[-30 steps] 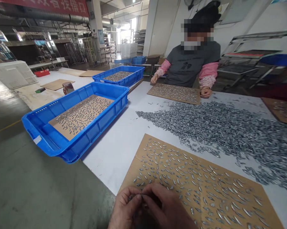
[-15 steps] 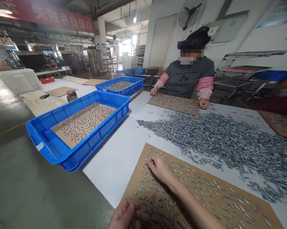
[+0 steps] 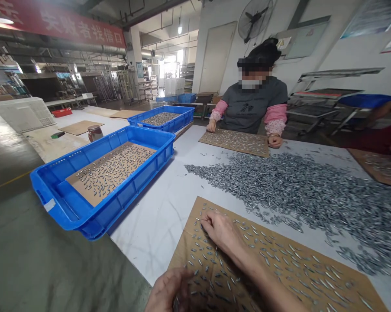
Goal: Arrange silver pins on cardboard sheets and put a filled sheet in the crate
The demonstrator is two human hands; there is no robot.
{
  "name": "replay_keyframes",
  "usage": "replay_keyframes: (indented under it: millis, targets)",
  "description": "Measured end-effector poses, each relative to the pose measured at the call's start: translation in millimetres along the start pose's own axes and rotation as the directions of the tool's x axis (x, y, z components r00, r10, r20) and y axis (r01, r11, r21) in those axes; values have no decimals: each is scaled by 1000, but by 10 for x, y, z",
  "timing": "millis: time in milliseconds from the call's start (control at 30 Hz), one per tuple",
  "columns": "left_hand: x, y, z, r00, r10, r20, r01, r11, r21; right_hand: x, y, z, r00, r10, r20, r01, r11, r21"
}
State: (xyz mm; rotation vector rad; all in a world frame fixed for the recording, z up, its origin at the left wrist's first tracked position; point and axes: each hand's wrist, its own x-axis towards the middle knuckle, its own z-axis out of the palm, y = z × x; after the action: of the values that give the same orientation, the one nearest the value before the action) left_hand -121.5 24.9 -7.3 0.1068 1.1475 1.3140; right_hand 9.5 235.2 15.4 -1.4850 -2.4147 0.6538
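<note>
On the table in front of me lies a brown cardboard sheet (image 3: 279, 260) with many small silvery spindle-shaped metal pieces spread over it. My right hand (image 3: 221, 232) is over its far left part, thumb and fingers pinched together close to the surface. Whatever the fingertips grip is hidden. At the sheet's near left edge is my left hand (image 3: 171, 290), its fingers curled inward and partly blurred; I cannot make out what is inside. Beyond the sheet spreads a large heap of the same grey metal pieces (image 3: 279, 186).
A blue crate (image 3: 101, 212) on the left holds a cardboard sheet with pieces; another blue crate (image 3: 182, 116) stands behind it. Across the table a person (image 3: 253, 104) holds a cardboard sheet (image 3: 234, 142) of pieces. A brown jar (image 3: 95, 133) stands behind the near crate.
The view has shifted slightly. My left hand has turned and its fingers have curled further over the sheet's edge. My right hand stays pinched at nearly the same spot.
</note>
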Motion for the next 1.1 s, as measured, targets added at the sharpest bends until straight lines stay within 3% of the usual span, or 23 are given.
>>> replay_keyframes:
  millis: [133, 233, 300, 400, 600, 700, 833, 900, 967, 1033, 1100]
  targets:
    - [-18, 72, 60, 985, 69, 156, -76, 996, 38, -508, -80, -148, 990, -121, 72, 109, 982, 154]
    - [17, 37, 83, 944, 116, 308, -146, 986, 76, -911, -181, -152, 933, -299, 200, 218, 913, 345]
    - [47, 6, 96, 922, 101, 374, -150, 983, 102, -1083, -227, -139, 906, -358, 226, 237, 871, 430]
    - [57, 26, 144, 907, 83, 413, -147, 981, 126, -1162, -237, -148, 912, -344, 223, 188, 835, 517]
    - [-34, 270, 277, 877, 33, 480, -133, 975, 177, -1086, -234, -208, 919, -243, 311, -59, 694, 718]
    - [-6, 286, 267, 868, 13, 497, -107, 981, 161, -1062, -282, -227, 904, -239, 355, -137, 624, 769]
    - [102, 192, 193, 898, 24, 440, -82, 990, 114, -921, -265, -214, 877, -207, 434, -167, 716, 678]
    - [138, 163, 157, 921, 25, 390, -77, 990, 118, -748, -171, -187, 924, -162, 347, -74, 813, 577]
    - [149, 163, 133, 936, 20, 353, -67, 990, 121, -513, -30, -148, 983, -116, 142, 47, 908, 416]
    - [142, 179, 120, 941, 14, 339, -55, 992, 111, -263, 120, -93, 995, -99, -10, 98, 963, 251]
    - [132, 192, 110, 943, 8, 332, -48, 993, 111, -56, 236, -21, 997, -79, -21, 82, 982, 172]
